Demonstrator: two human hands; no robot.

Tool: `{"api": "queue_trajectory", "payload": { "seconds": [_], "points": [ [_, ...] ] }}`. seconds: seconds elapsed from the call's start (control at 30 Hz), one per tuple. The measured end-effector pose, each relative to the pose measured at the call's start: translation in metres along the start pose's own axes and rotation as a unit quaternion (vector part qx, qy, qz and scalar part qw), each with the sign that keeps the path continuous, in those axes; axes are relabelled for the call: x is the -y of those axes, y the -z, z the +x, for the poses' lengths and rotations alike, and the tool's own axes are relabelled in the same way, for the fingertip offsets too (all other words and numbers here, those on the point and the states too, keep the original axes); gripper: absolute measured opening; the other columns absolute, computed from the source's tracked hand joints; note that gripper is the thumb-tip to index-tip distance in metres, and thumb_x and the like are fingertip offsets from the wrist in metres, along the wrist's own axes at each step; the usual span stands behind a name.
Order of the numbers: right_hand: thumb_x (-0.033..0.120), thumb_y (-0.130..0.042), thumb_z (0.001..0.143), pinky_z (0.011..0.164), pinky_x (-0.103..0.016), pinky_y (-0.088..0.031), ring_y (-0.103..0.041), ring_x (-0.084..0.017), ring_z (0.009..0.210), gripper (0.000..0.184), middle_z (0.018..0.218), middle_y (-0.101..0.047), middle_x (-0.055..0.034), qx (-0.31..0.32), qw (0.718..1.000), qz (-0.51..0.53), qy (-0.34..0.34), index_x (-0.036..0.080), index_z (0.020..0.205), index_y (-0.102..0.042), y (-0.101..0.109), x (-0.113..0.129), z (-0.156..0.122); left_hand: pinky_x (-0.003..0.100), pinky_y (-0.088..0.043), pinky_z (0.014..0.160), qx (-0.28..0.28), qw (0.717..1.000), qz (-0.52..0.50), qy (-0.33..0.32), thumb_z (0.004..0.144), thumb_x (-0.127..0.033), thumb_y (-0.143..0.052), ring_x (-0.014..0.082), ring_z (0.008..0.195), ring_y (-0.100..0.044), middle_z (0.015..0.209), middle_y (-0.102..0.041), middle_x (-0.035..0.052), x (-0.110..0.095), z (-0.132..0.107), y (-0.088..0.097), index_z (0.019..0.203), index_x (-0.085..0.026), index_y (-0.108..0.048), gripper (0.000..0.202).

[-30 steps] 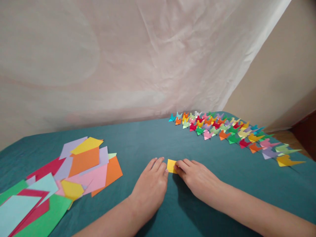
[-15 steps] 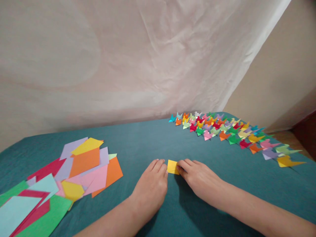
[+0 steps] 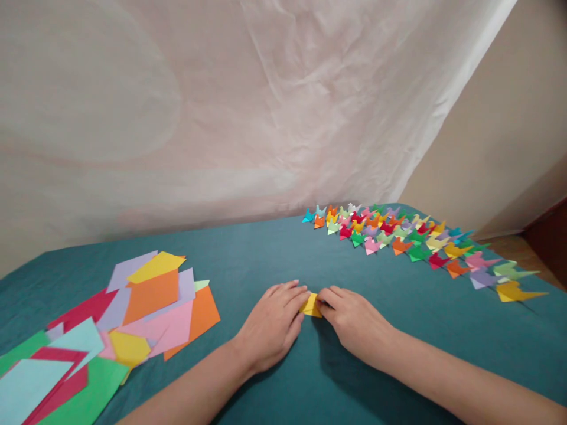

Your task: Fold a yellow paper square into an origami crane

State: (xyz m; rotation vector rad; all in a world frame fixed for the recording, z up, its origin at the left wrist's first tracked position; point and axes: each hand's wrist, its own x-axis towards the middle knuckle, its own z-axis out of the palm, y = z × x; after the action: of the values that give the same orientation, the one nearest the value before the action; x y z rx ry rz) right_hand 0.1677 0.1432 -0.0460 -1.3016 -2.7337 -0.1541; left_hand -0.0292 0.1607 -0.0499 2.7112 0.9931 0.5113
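Note:
A small folded yellow paper point(image 3: 310, 305) lies on the teal tablecloth point(image 3: 274, 254) in the near middle. My left hand point(image 3: 271, 324) rests on the cloth with its fingers laid over the paper's left edge. From the right, my right hand point(image 3: 354, 321) pinches the paper's other edge with curled fingertips. Most of the paper is hidden between the two hands.
A loose heap of coloured paper squares point(image 3: 110, 324) covers the near left of the cloth. Several rows of small folded paper birds point(image 3: 398, 236) stand at the far right, reaching the table's right edge. A pale sheet point(image 3: 221, 106) hangs behind the table.
My left hand's fingers have slid right onto the yellow paper, which now shows less between the hands. The right hand has stayed put.

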Motion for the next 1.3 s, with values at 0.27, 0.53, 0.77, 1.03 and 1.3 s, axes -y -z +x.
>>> {"api": "queue_trajectory", "payload": {
  "seconds": [0.27,0.53,0.77,1.03,1.3],
  "points": [
    [0.006,-0.051,0.080,0.075,-0.032,-0.039,-0.053,-0.019,0.083,0.017,0.091,-0.061,-0.0056,-0.040,0.998,0.033,-0.029,0.015,0.087,-0.064,-0.001,0.001,-0.004,0.045,-0.030,0.108,0.027,1.000,-0.007,0.007,0.088,-0.023,-0.048,0.0220,0.132,-0.032,0.139,-0.042,0.0090,0.002,0.000,-0.001,0.135,-0.018,-0.037,0.049],
    [0.016,-0.053,0.085,0.077,-0.032,-0.039,-0.054,-0.018,0.085,0.011,0.090,-0.060,-0.0041,-0.085,0.989,0.093,-0.075,0.018,0.089,-0.063,-0.003,0.003,-0.003,0.042,-0.038,0.101,-0.009,0.999,-0.043,0.011,0.087,-0.023,-0.051,0.0218,0.119,-0.044,0.124,-0.051,0.0104,-0.001,-0.001,0.002,0.129,-0.019,-0.043,0.044],
    [0.017,-0.056,0.083,0.072,-0.029,-0.042,-0.054,-0.017,0.080,0.006,0.087,-0.057,-0.0036,-0.083,0.975,0.160,-0.131,0.018,0.087,-0.059,-0.010,-0.004,-0.003,0.039,-0.043,0.092,-0.008,0.998,-0.062,0.001,0.086,-0.023,-0.052,0.0220,0.107,-0.049,0.112,-0.054,0.0092,-0.003,0.000,0.006,0.118,-0.020,-0.054,0.032],
    [0.021,-0.057,0.081,0.075,-0.031,-0.040,-0.054,-0.019,0.084,0.010,0.091,-0.056,-0.0043,-0.079,0.958,0.212,-0.173,0.018,0.091,-0.056,-0.010,-0.004,-0.001,0.037,-0.042,0.088,-0.015,0.997,-0.072,0.002,0.086,-0.024,-0.054,0.0208,0.100,-0.049,0.108,-0.054,0.0080,-0.001,-0.001,0.004,0.110,-0.020,-0.058,0.024],
    [0.022,-0.056,0.083,0.075,-0.031,-0.038,-0.054,-0.018,0.085,0.008,0.092,-0.056,-0.0038,-0.086,0.959,0.219,-0.159,0.018,0.090,-0.057,-0.011,-0.004,0.001,0.034,-0.042,0.084,-0.017,0.995,-0.096,0.018,0.085,-0.019,-0.052,0.0194,0.094,-0.050,0.101,-0.056,0.0062,0.001,-0.001,0.005,0.109,-0.020,-0.060,0.025]
  ]
}}
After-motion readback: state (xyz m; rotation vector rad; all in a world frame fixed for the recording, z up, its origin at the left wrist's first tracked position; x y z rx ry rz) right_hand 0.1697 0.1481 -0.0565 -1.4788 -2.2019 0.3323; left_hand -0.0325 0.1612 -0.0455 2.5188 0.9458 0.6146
